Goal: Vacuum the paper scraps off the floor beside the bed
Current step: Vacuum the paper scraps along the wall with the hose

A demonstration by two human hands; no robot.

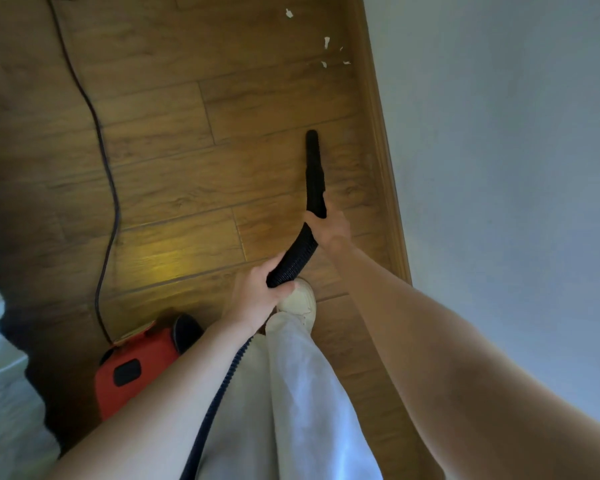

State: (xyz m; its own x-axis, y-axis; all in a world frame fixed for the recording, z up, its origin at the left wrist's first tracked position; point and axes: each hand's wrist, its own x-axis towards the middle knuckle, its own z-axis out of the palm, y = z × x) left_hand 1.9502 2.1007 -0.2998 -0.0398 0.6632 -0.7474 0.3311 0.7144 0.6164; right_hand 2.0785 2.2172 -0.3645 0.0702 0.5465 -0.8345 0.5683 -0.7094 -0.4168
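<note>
- The bed (0, 341) shows at the left edge, its pale cover hanging over a dark side, with the wooden floor (174, 133) next to it.
- A dark cord (113, 188) runs down across the floor to the orange vacuum cleaner (136, 368), which sits on the floor near the bed and just left of the person's leg.
- The left hand (257, 296) grips the black ribbed hose (293, 258), its fingers (262, 271) curled round it just above a white shoe (300, 299).
- The hose goes on down from this hand, past the light trousers (298, 393), toward the bottom edge.
- The right hand (328, 228) holds the hose where it meets the black nozzle (314, 171); its fingers are wrapped round the joint.
- The nozzle points away from the person, its tip low over the floor near the wooden skirting board (378, 133).
- The paper scraps (326, 41), small and white, lie scattered on the floor beside the skirting board, well beyond the nozzle tip.
- A plain pale wall (499, 168) fills the right side.
</note>
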